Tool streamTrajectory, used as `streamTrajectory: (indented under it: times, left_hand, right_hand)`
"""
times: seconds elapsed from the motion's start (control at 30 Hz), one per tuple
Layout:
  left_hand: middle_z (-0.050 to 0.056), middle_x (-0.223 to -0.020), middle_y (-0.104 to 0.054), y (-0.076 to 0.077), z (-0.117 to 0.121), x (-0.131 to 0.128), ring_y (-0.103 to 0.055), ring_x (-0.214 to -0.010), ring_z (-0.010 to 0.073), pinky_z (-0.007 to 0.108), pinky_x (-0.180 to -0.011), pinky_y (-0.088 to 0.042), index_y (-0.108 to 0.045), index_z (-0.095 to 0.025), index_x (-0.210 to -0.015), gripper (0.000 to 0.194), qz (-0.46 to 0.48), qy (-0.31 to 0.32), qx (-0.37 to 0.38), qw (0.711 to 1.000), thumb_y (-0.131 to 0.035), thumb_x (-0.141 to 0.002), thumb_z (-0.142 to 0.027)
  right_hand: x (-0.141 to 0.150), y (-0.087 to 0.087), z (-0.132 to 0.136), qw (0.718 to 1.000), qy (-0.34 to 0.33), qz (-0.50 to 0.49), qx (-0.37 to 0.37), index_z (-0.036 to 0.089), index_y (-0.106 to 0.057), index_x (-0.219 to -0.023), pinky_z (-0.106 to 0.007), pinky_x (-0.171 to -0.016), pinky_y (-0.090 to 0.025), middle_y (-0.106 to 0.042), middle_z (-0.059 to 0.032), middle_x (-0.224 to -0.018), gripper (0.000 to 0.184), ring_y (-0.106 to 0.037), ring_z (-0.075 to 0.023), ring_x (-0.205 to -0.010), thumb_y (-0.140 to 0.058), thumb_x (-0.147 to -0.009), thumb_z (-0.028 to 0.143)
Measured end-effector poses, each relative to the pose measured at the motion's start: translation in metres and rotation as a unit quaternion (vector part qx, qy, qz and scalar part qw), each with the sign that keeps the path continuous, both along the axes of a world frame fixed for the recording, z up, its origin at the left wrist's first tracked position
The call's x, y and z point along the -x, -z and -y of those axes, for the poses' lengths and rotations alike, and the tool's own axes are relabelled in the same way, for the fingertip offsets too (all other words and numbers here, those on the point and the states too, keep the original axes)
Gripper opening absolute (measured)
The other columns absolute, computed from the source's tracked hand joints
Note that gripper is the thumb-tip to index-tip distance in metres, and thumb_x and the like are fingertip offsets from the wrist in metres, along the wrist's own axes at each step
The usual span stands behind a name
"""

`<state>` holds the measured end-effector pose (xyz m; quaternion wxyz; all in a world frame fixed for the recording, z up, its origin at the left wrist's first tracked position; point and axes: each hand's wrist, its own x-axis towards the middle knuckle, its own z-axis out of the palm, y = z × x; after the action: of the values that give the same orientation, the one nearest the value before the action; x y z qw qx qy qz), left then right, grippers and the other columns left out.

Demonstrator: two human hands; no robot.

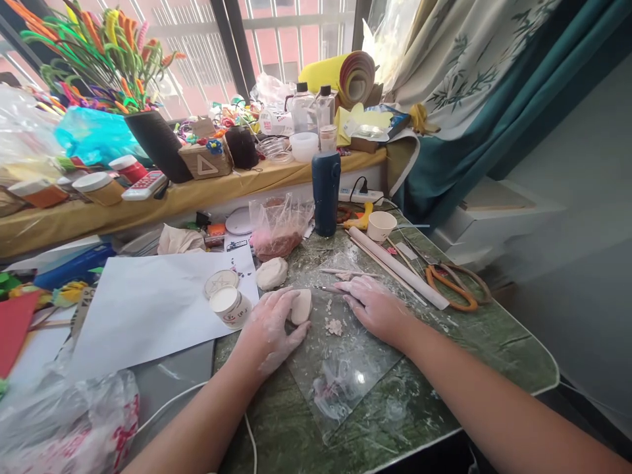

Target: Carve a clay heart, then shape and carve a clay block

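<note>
My left hand [271,328], dusted white, curls round a pale block of clay [301,307] that rests on a clear plastic sheet [365,388]. In my right hand [374,304] is a thin, dark, pointed modelling tool [330,288]. Its tip points left toward the clay, a short gap away. Small clay crumbs [334,326] lie on the sheet between my hands. Behind the left hand sits a rounded lump of white clay [272,273]. A white paper cup [230,307] stands just left of that hand on a sheet of paper [162,296].
A blue bottle [326,194] stands at the back. To the right lie a pale rolling pin [399,268], orange-handled scissors [451,288] and a small cup [382,226]. A bag of pinkish material [279,230] sits behind the clay. The cluttered sill [276,174] runs along the window.
</note>
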<state>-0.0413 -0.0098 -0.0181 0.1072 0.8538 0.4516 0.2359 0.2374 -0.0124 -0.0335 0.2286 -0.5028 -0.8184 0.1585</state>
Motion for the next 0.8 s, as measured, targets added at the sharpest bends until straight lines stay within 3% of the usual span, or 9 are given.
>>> streamTrajectory:
  times: [0.1, 0.2, 0.27, 0.33, 0.4, 0.43, 0.5, 0.63, 0.8]
  left_hand:
    - [0.009, -0.115, -0.073, -0.004, 0.000, 0.001, -0.070, -0.105, 0.0291, 0.046, -0.095, -0.057, -0.063, -0.022, -0.121, 0.045, 0.065, -0.029, 0.032, 0.997, -0.075, -0.079, -0.032]
    - [0.007, -0.105, -0.076, -0.010, 0.003, -0.001, -0.071, -0.094, 0.0249, 0.039, -0.084, -0.058, -0.068, -0.021, -0.109, 0.028, 0.164, -0.054, 0.139, 0.975, -0.065, -0.087, -0.038]
    - [0.008, -0.099, -0.077, -0.014, 0.005, -0.004, -0.071, -0.084, 0.0230, 0.035, -0.072, -0.057, -0.068, -0.020, -0.103, 0.034, 0.271, -0.058, 0.248, 0.928, -0.052, -0.096, -0.049]
    - [0.010, -0.097, -0.077, -0.017, 0.007, -0.007, -0.070, -0.075, 0.0219, 0.032, -0.060, -0.054, -0.067, -0.019, -0.104, 0.049, 0.384, -0.044, 0.348, 0.854, -0.043, -0.099, -0.062]
    - [0.011, -0.101, -0.078, -0.018, 0.009, -0.008, -0.071, -0.073, 0.0219, 0.031, -0.057, -0.054, -0.064, -0.020, -0.111, 0.053, 0.446, -0.003, 0.403, 0.799, -0.058, -0.091, -0.068]
    - [0.010, -0.102, -0.078, -0.017, 0.010, -0.008, -0.072, -0.076, 0.0223, 0.031, -0.060, -0.056, -0.064, -0.021, -0.113, 0.053, 0.451, 0.019, 0.410, 0.793, -0.069, -0.085, -0.066]
    - [0.009, -0.104, -0.079, -0.015, 0.010, -0.007, -0.075, -0.085, 0.0236, 0.033, -0.070, -0.060, -0.067, -0.022, -0.111, 0.048, 0.426, 0.029, 0.380, 0.821, -0.084, -0.078, -0.053]
    - [0.009, -0.107, -0.079, -0.003, 0.006, -0.005, -0.076, -0.096, 0.0250, 0.040, -0.087, -0.062, -0.075, -0.021, -0.100, 0.027, 0.339, -0.034, 0.203, 0.918, -0.080, -0.084, -0.042]
    - [0.007, -0.107, -0.081, 0.003, 0.001, -0.002, -0.077, -0.095, 0.0238, 0.040, -0.089, -0.063, -0.078, -0.023, -0.106, 0.022, 0.252, -0.006, 0.145, 0.957, -0.076, -0.089, -0.036]
  right_hand:
    - [-0.001, 0.002, 0.001, 0.999, 0.015, -0.030, 0.002, 0.024, -0.065, -0.134, -0.051, -0.108, -0.047, -0.073, -0.0092, -0.123, 0.037, -0.063, -0.0290, -0.120, -0.047, -0.102, 0.024]
    - [-0.003, 0.003, 0.001, 0.998, 0.020, -0.053, 0.012, 0.025, -0.065, -0.135, -0.051, -0.110, -0.046, -0.072, -0.0089, -0.130, 0.037, -0.062, -0.0292, -0.125, -0.046, -0.102, 0.026]
    - [-0.004, 0.003, 0.001, 0.998, 0.021, -0.063, 0.025, 0.024, -0.065, -0.135, -0.052, -0.110, -0.046, -0.071, -0.0095, -0.132, 0.037, -0.062, -0.0298, -0.126, -0.047, -0.102, 0.027]
    - [-0.005, 0.003, 0.000, 0.996, 0.028, -0.078, 0.039, 0.023, -0.067, -0.133, -0.052, -0.111, -0.046, -0.070, -0.0105, -0.134, 0.037, -0.061, -0.0303, -0.128, -0.048, -0.102, 0.027]
    - [-0.007, 0.001, -0.001, 0.992, 0.042, -0.107, 0.054, 0.023, -0.067, -0.132, -0.051, -0.111, -0.047, -0.069, -0.0107, -0.136, 0.037, -0.061, -0.0302, -0.130, -0.048, -0.101, 0.028]
    - [-0.008, -0.001, -0.001, 0.989, 0.052, -0.124, 0.061, 0.024, -0.067, -0.133, -0.050, -0.110, -0.048, -0.069, -0.0101, -0.137, 0.037, -0.061, -0.0299, -0.130, -0.048, -0.101, 0.029]
    - [-0.010, -0.005, 0.000, 0.983, 0.072, -0.155, 0.067, 0.027, -0.065, -0.137, -0.049, -0.109, -0.050, -0.069, -0.0080, -0.138, 0.040, -0.062, -0.0295, -0.130, -0.047, -0.102, 0.031]
    - [-0.008, -0.013, 0.015, 0.970, 0.100, -0.216, 0.057, 0.030, -0.070, -0.131, -0.050, -0.109, -0.050, -0.072, -0.0071, -0.132, 0.036, -0.065, -0.0305, -0.126, -0.053, -0.100, 0.036]
    - [0.013, -0.009, 0.048, 0.914, 0.120, -0.350, 0.164, 0.027, -0.075, -0.115, -0.044, -0.099, -0.058, -0.076, -0.0090, -0.120, 0.025, -0.072, -0.0283, -0.111, -0.064, -0.094, 0.036]
